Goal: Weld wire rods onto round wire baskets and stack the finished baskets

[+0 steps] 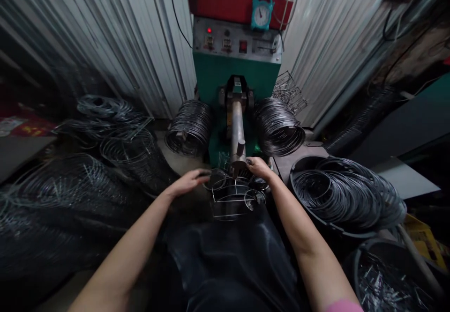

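Observation:
A wire frame (231, 201) with straight bars and round rings sits in front of me, under the grey metal arm (238, 129) of a green machine that looks like a spot welder. My left hand (191, 181) is at the frame's left side, fingers stretched out beside a wire ring (216, 179); I see nothing held in it. Close to the tip of the metal arm, on its right, is my right hand (259, 167). Its fingers are curled together, and what they grip is hidden. A dark apron (232, 260) covers my lap, just below the frame.
Bundles of wire rings hang left (190, 127) and right (279, 127) of the machine (207, 73). On the right stand a tub (297, 162) of wire rings and a bucket (356, 270) of metal scraps. Wire mesh pieces (73, 195) are piled left. A blue dial scale (262, 14) sits on top.

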A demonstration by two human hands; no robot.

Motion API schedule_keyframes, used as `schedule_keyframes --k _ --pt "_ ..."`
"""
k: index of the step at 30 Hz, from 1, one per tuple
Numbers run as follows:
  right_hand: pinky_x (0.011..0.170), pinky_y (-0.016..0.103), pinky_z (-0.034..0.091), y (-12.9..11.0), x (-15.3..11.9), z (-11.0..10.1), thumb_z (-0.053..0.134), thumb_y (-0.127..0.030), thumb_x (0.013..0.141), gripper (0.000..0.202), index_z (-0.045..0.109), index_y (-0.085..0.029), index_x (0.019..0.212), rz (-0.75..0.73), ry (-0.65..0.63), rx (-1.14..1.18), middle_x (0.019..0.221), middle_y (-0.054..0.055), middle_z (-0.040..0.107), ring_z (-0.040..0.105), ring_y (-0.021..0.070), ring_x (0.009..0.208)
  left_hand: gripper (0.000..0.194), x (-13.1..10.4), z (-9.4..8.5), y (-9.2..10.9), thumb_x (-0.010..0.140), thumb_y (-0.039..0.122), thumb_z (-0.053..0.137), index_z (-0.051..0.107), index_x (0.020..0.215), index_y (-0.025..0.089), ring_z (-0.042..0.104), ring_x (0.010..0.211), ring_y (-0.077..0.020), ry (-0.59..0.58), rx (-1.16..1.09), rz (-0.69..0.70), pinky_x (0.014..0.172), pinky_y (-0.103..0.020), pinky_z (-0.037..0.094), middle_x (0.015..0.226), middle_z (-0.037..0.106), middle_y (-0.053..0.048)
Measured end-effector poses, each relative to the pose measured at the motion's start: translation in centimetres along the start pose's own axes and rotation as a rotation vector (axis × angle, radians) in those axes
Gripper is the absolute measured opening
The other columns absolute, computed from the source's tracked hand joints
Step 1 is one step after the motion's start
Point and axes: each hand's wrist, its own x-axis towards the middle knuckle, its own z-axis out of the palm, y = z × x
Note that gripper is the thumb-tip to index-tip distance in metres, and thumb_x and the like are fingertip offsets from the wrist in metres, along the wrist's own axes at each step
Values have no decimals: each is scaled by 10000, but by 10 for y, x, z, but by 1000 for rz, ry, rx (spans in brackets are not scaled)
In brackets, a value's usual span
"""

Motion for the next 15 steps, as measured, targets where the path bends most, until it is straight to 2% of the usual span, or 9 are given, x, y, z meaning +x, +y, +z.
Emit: schedule_keyframes --k 2,3,6,8,11,15 --pt "555 227 282 3 -5 -3 519 -282 806 210 603 -138 677 3 4 -12 612 -5 533 439 115 594 531 -26 10 -12 717 515 591 596 1101 148 584 990 -228 -152 -132 -56 893 -328 445 1065 657 -69" --pt "556 227 283 4 -9 -3 515 -291 809 220 596 -139 672 12 -2 -2 612 -7 526 438 114 596 523 -35 18 -15 710 517 597 607 1071 139 595 956 -225 -157 -176 -71 873 -330 456 1026 668 -69" --pt "564 219 296 0 -25 -1 509 -318 810 229 594 -143 688 38 -29 91 620 -16 521 444 112 609 438 -49 40 -16 727 506 572 644 954 139 602 897 -212 -49 -208 -63 854 -329 461 945 678 -65" --pt "562 218 298 -5 -38 2 517 -336 804 228 598 -149 701 39 -52 156 614 -26 514 437 107 604 369 -53 46 -8 736 473 571 661 894 153 601 885 -205 -11 -153 -10 849 -316 457 922 673 -60" --pt "544 227 283 -14 -56 8 571 -371 770 247 567 -161 640 56 -49 289 562 -44 462 393 101 569 280 -74 39 11 775 406 552 672 886 179 603 848 -182 -81 7 122 797 -280 467 893 660 -47" --pt "539 232 294 -40 -87 20 566 -349 780 261 496 -179 594 107 23 490 549 -53 419 369 98 555 243 -121 20 32 853 305 453 661 945 218 600 799 -144 -259 281 369 730 -228 464 888 632 -38"
